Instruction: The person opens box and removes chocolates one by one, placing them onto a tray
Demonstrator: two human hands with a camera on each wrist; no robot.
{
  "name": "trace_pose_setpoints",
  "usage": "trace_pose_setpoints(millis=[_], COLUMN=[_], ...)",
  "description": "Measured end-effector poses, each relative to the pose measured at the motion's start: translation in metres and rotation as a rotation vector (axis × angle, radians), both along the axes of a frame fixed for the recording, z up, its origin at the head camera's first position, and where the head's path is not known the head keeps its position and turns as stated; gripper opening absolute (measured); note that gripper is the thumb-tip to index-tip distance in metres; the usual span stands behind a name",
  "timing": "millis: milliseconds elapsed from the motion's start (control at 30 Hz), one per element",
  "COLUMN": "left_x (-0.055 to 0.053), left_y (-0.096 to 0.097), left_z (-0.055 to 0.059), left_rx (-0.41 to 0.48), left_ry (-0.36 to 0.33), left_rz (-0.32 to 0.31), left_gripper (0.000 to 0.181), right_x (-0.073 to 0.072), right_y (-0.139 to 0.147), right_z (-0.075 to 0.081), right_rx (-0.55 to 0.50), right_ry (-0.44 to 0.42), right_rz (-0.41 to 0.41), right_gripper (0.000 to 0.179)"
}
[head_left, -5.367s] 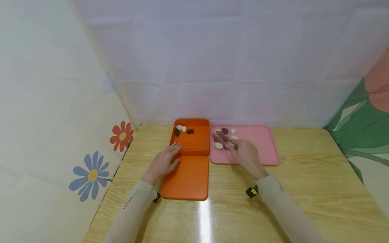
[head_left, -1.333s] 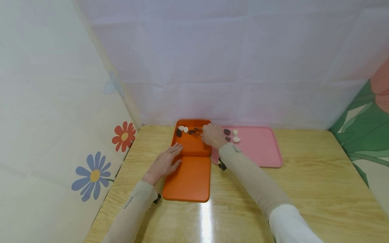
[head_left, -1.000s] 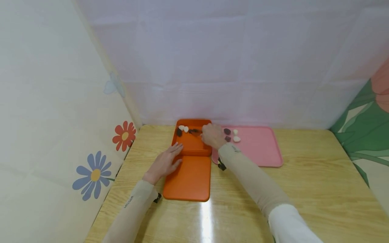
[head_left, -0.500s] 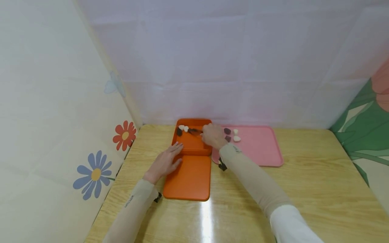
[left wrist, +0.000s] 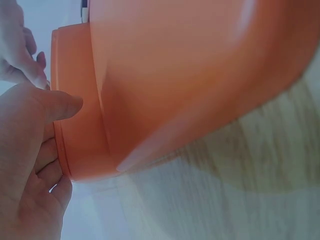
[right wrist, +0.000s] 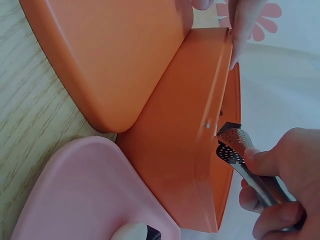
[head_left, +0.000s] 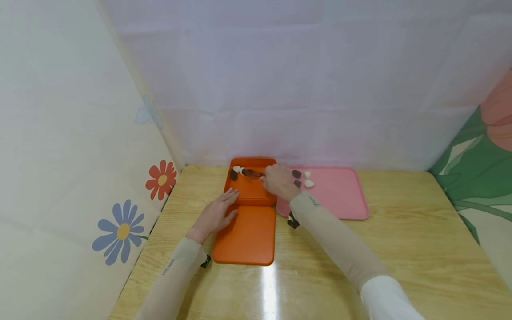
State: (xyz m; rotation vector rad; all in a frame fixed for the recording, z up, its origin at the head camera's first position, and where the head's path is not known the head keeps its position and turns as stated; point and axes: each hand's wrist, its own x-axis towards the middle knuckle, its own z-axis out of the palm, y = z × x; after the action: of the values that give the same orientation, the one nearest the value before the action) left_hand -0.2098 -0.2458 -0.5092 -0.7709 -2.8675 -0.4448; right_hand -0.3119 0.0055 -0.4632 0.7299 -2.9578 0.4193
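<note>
Right hand holds metal tongs tight. Left of the grip, a dark piece is at the tongs' tips inside the orange box, whose edge the left hand touches.

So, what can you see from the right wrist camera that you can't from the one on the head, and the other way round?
Only the right wrist view shows the small holes in the tips of the metal tongs.

Only the head view shows the two white pieces inside the orange box and the blue flower on the wall.

Both show that box, the orange lid in front of it, the pink tray, the left hand at the box and the right hand holding the tongs.
</note>
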Motion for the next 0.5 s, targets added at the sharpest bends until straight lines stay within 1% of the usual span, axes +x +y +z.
trace_pose_setpoints(millis=[100,233,500], left_x=[0.000,-0.001,-0.001], left_y=[0.000,0.001,0.000], left_z=[-0.001,-0.001,-0.001], left_rx=[0.004,0.007,0.002], left_ry=[-0.006,-0.015,-0.027], left_rz=[0.002,0.001,0.009], left_gripper=[0.061,0.061,0.062], right_x=[0.004,0.007,0.013], right_y=[0.002,0.005,0.012], right_z=[0.002,0.003,0.003], right_rx=[-0.014,-0.018,-0.039], right_ry=[0.008,-0.002,0.005], right_rz=[-0.012,-0.031,-0.065], right_gripper=[0.037,0.036,0.027])
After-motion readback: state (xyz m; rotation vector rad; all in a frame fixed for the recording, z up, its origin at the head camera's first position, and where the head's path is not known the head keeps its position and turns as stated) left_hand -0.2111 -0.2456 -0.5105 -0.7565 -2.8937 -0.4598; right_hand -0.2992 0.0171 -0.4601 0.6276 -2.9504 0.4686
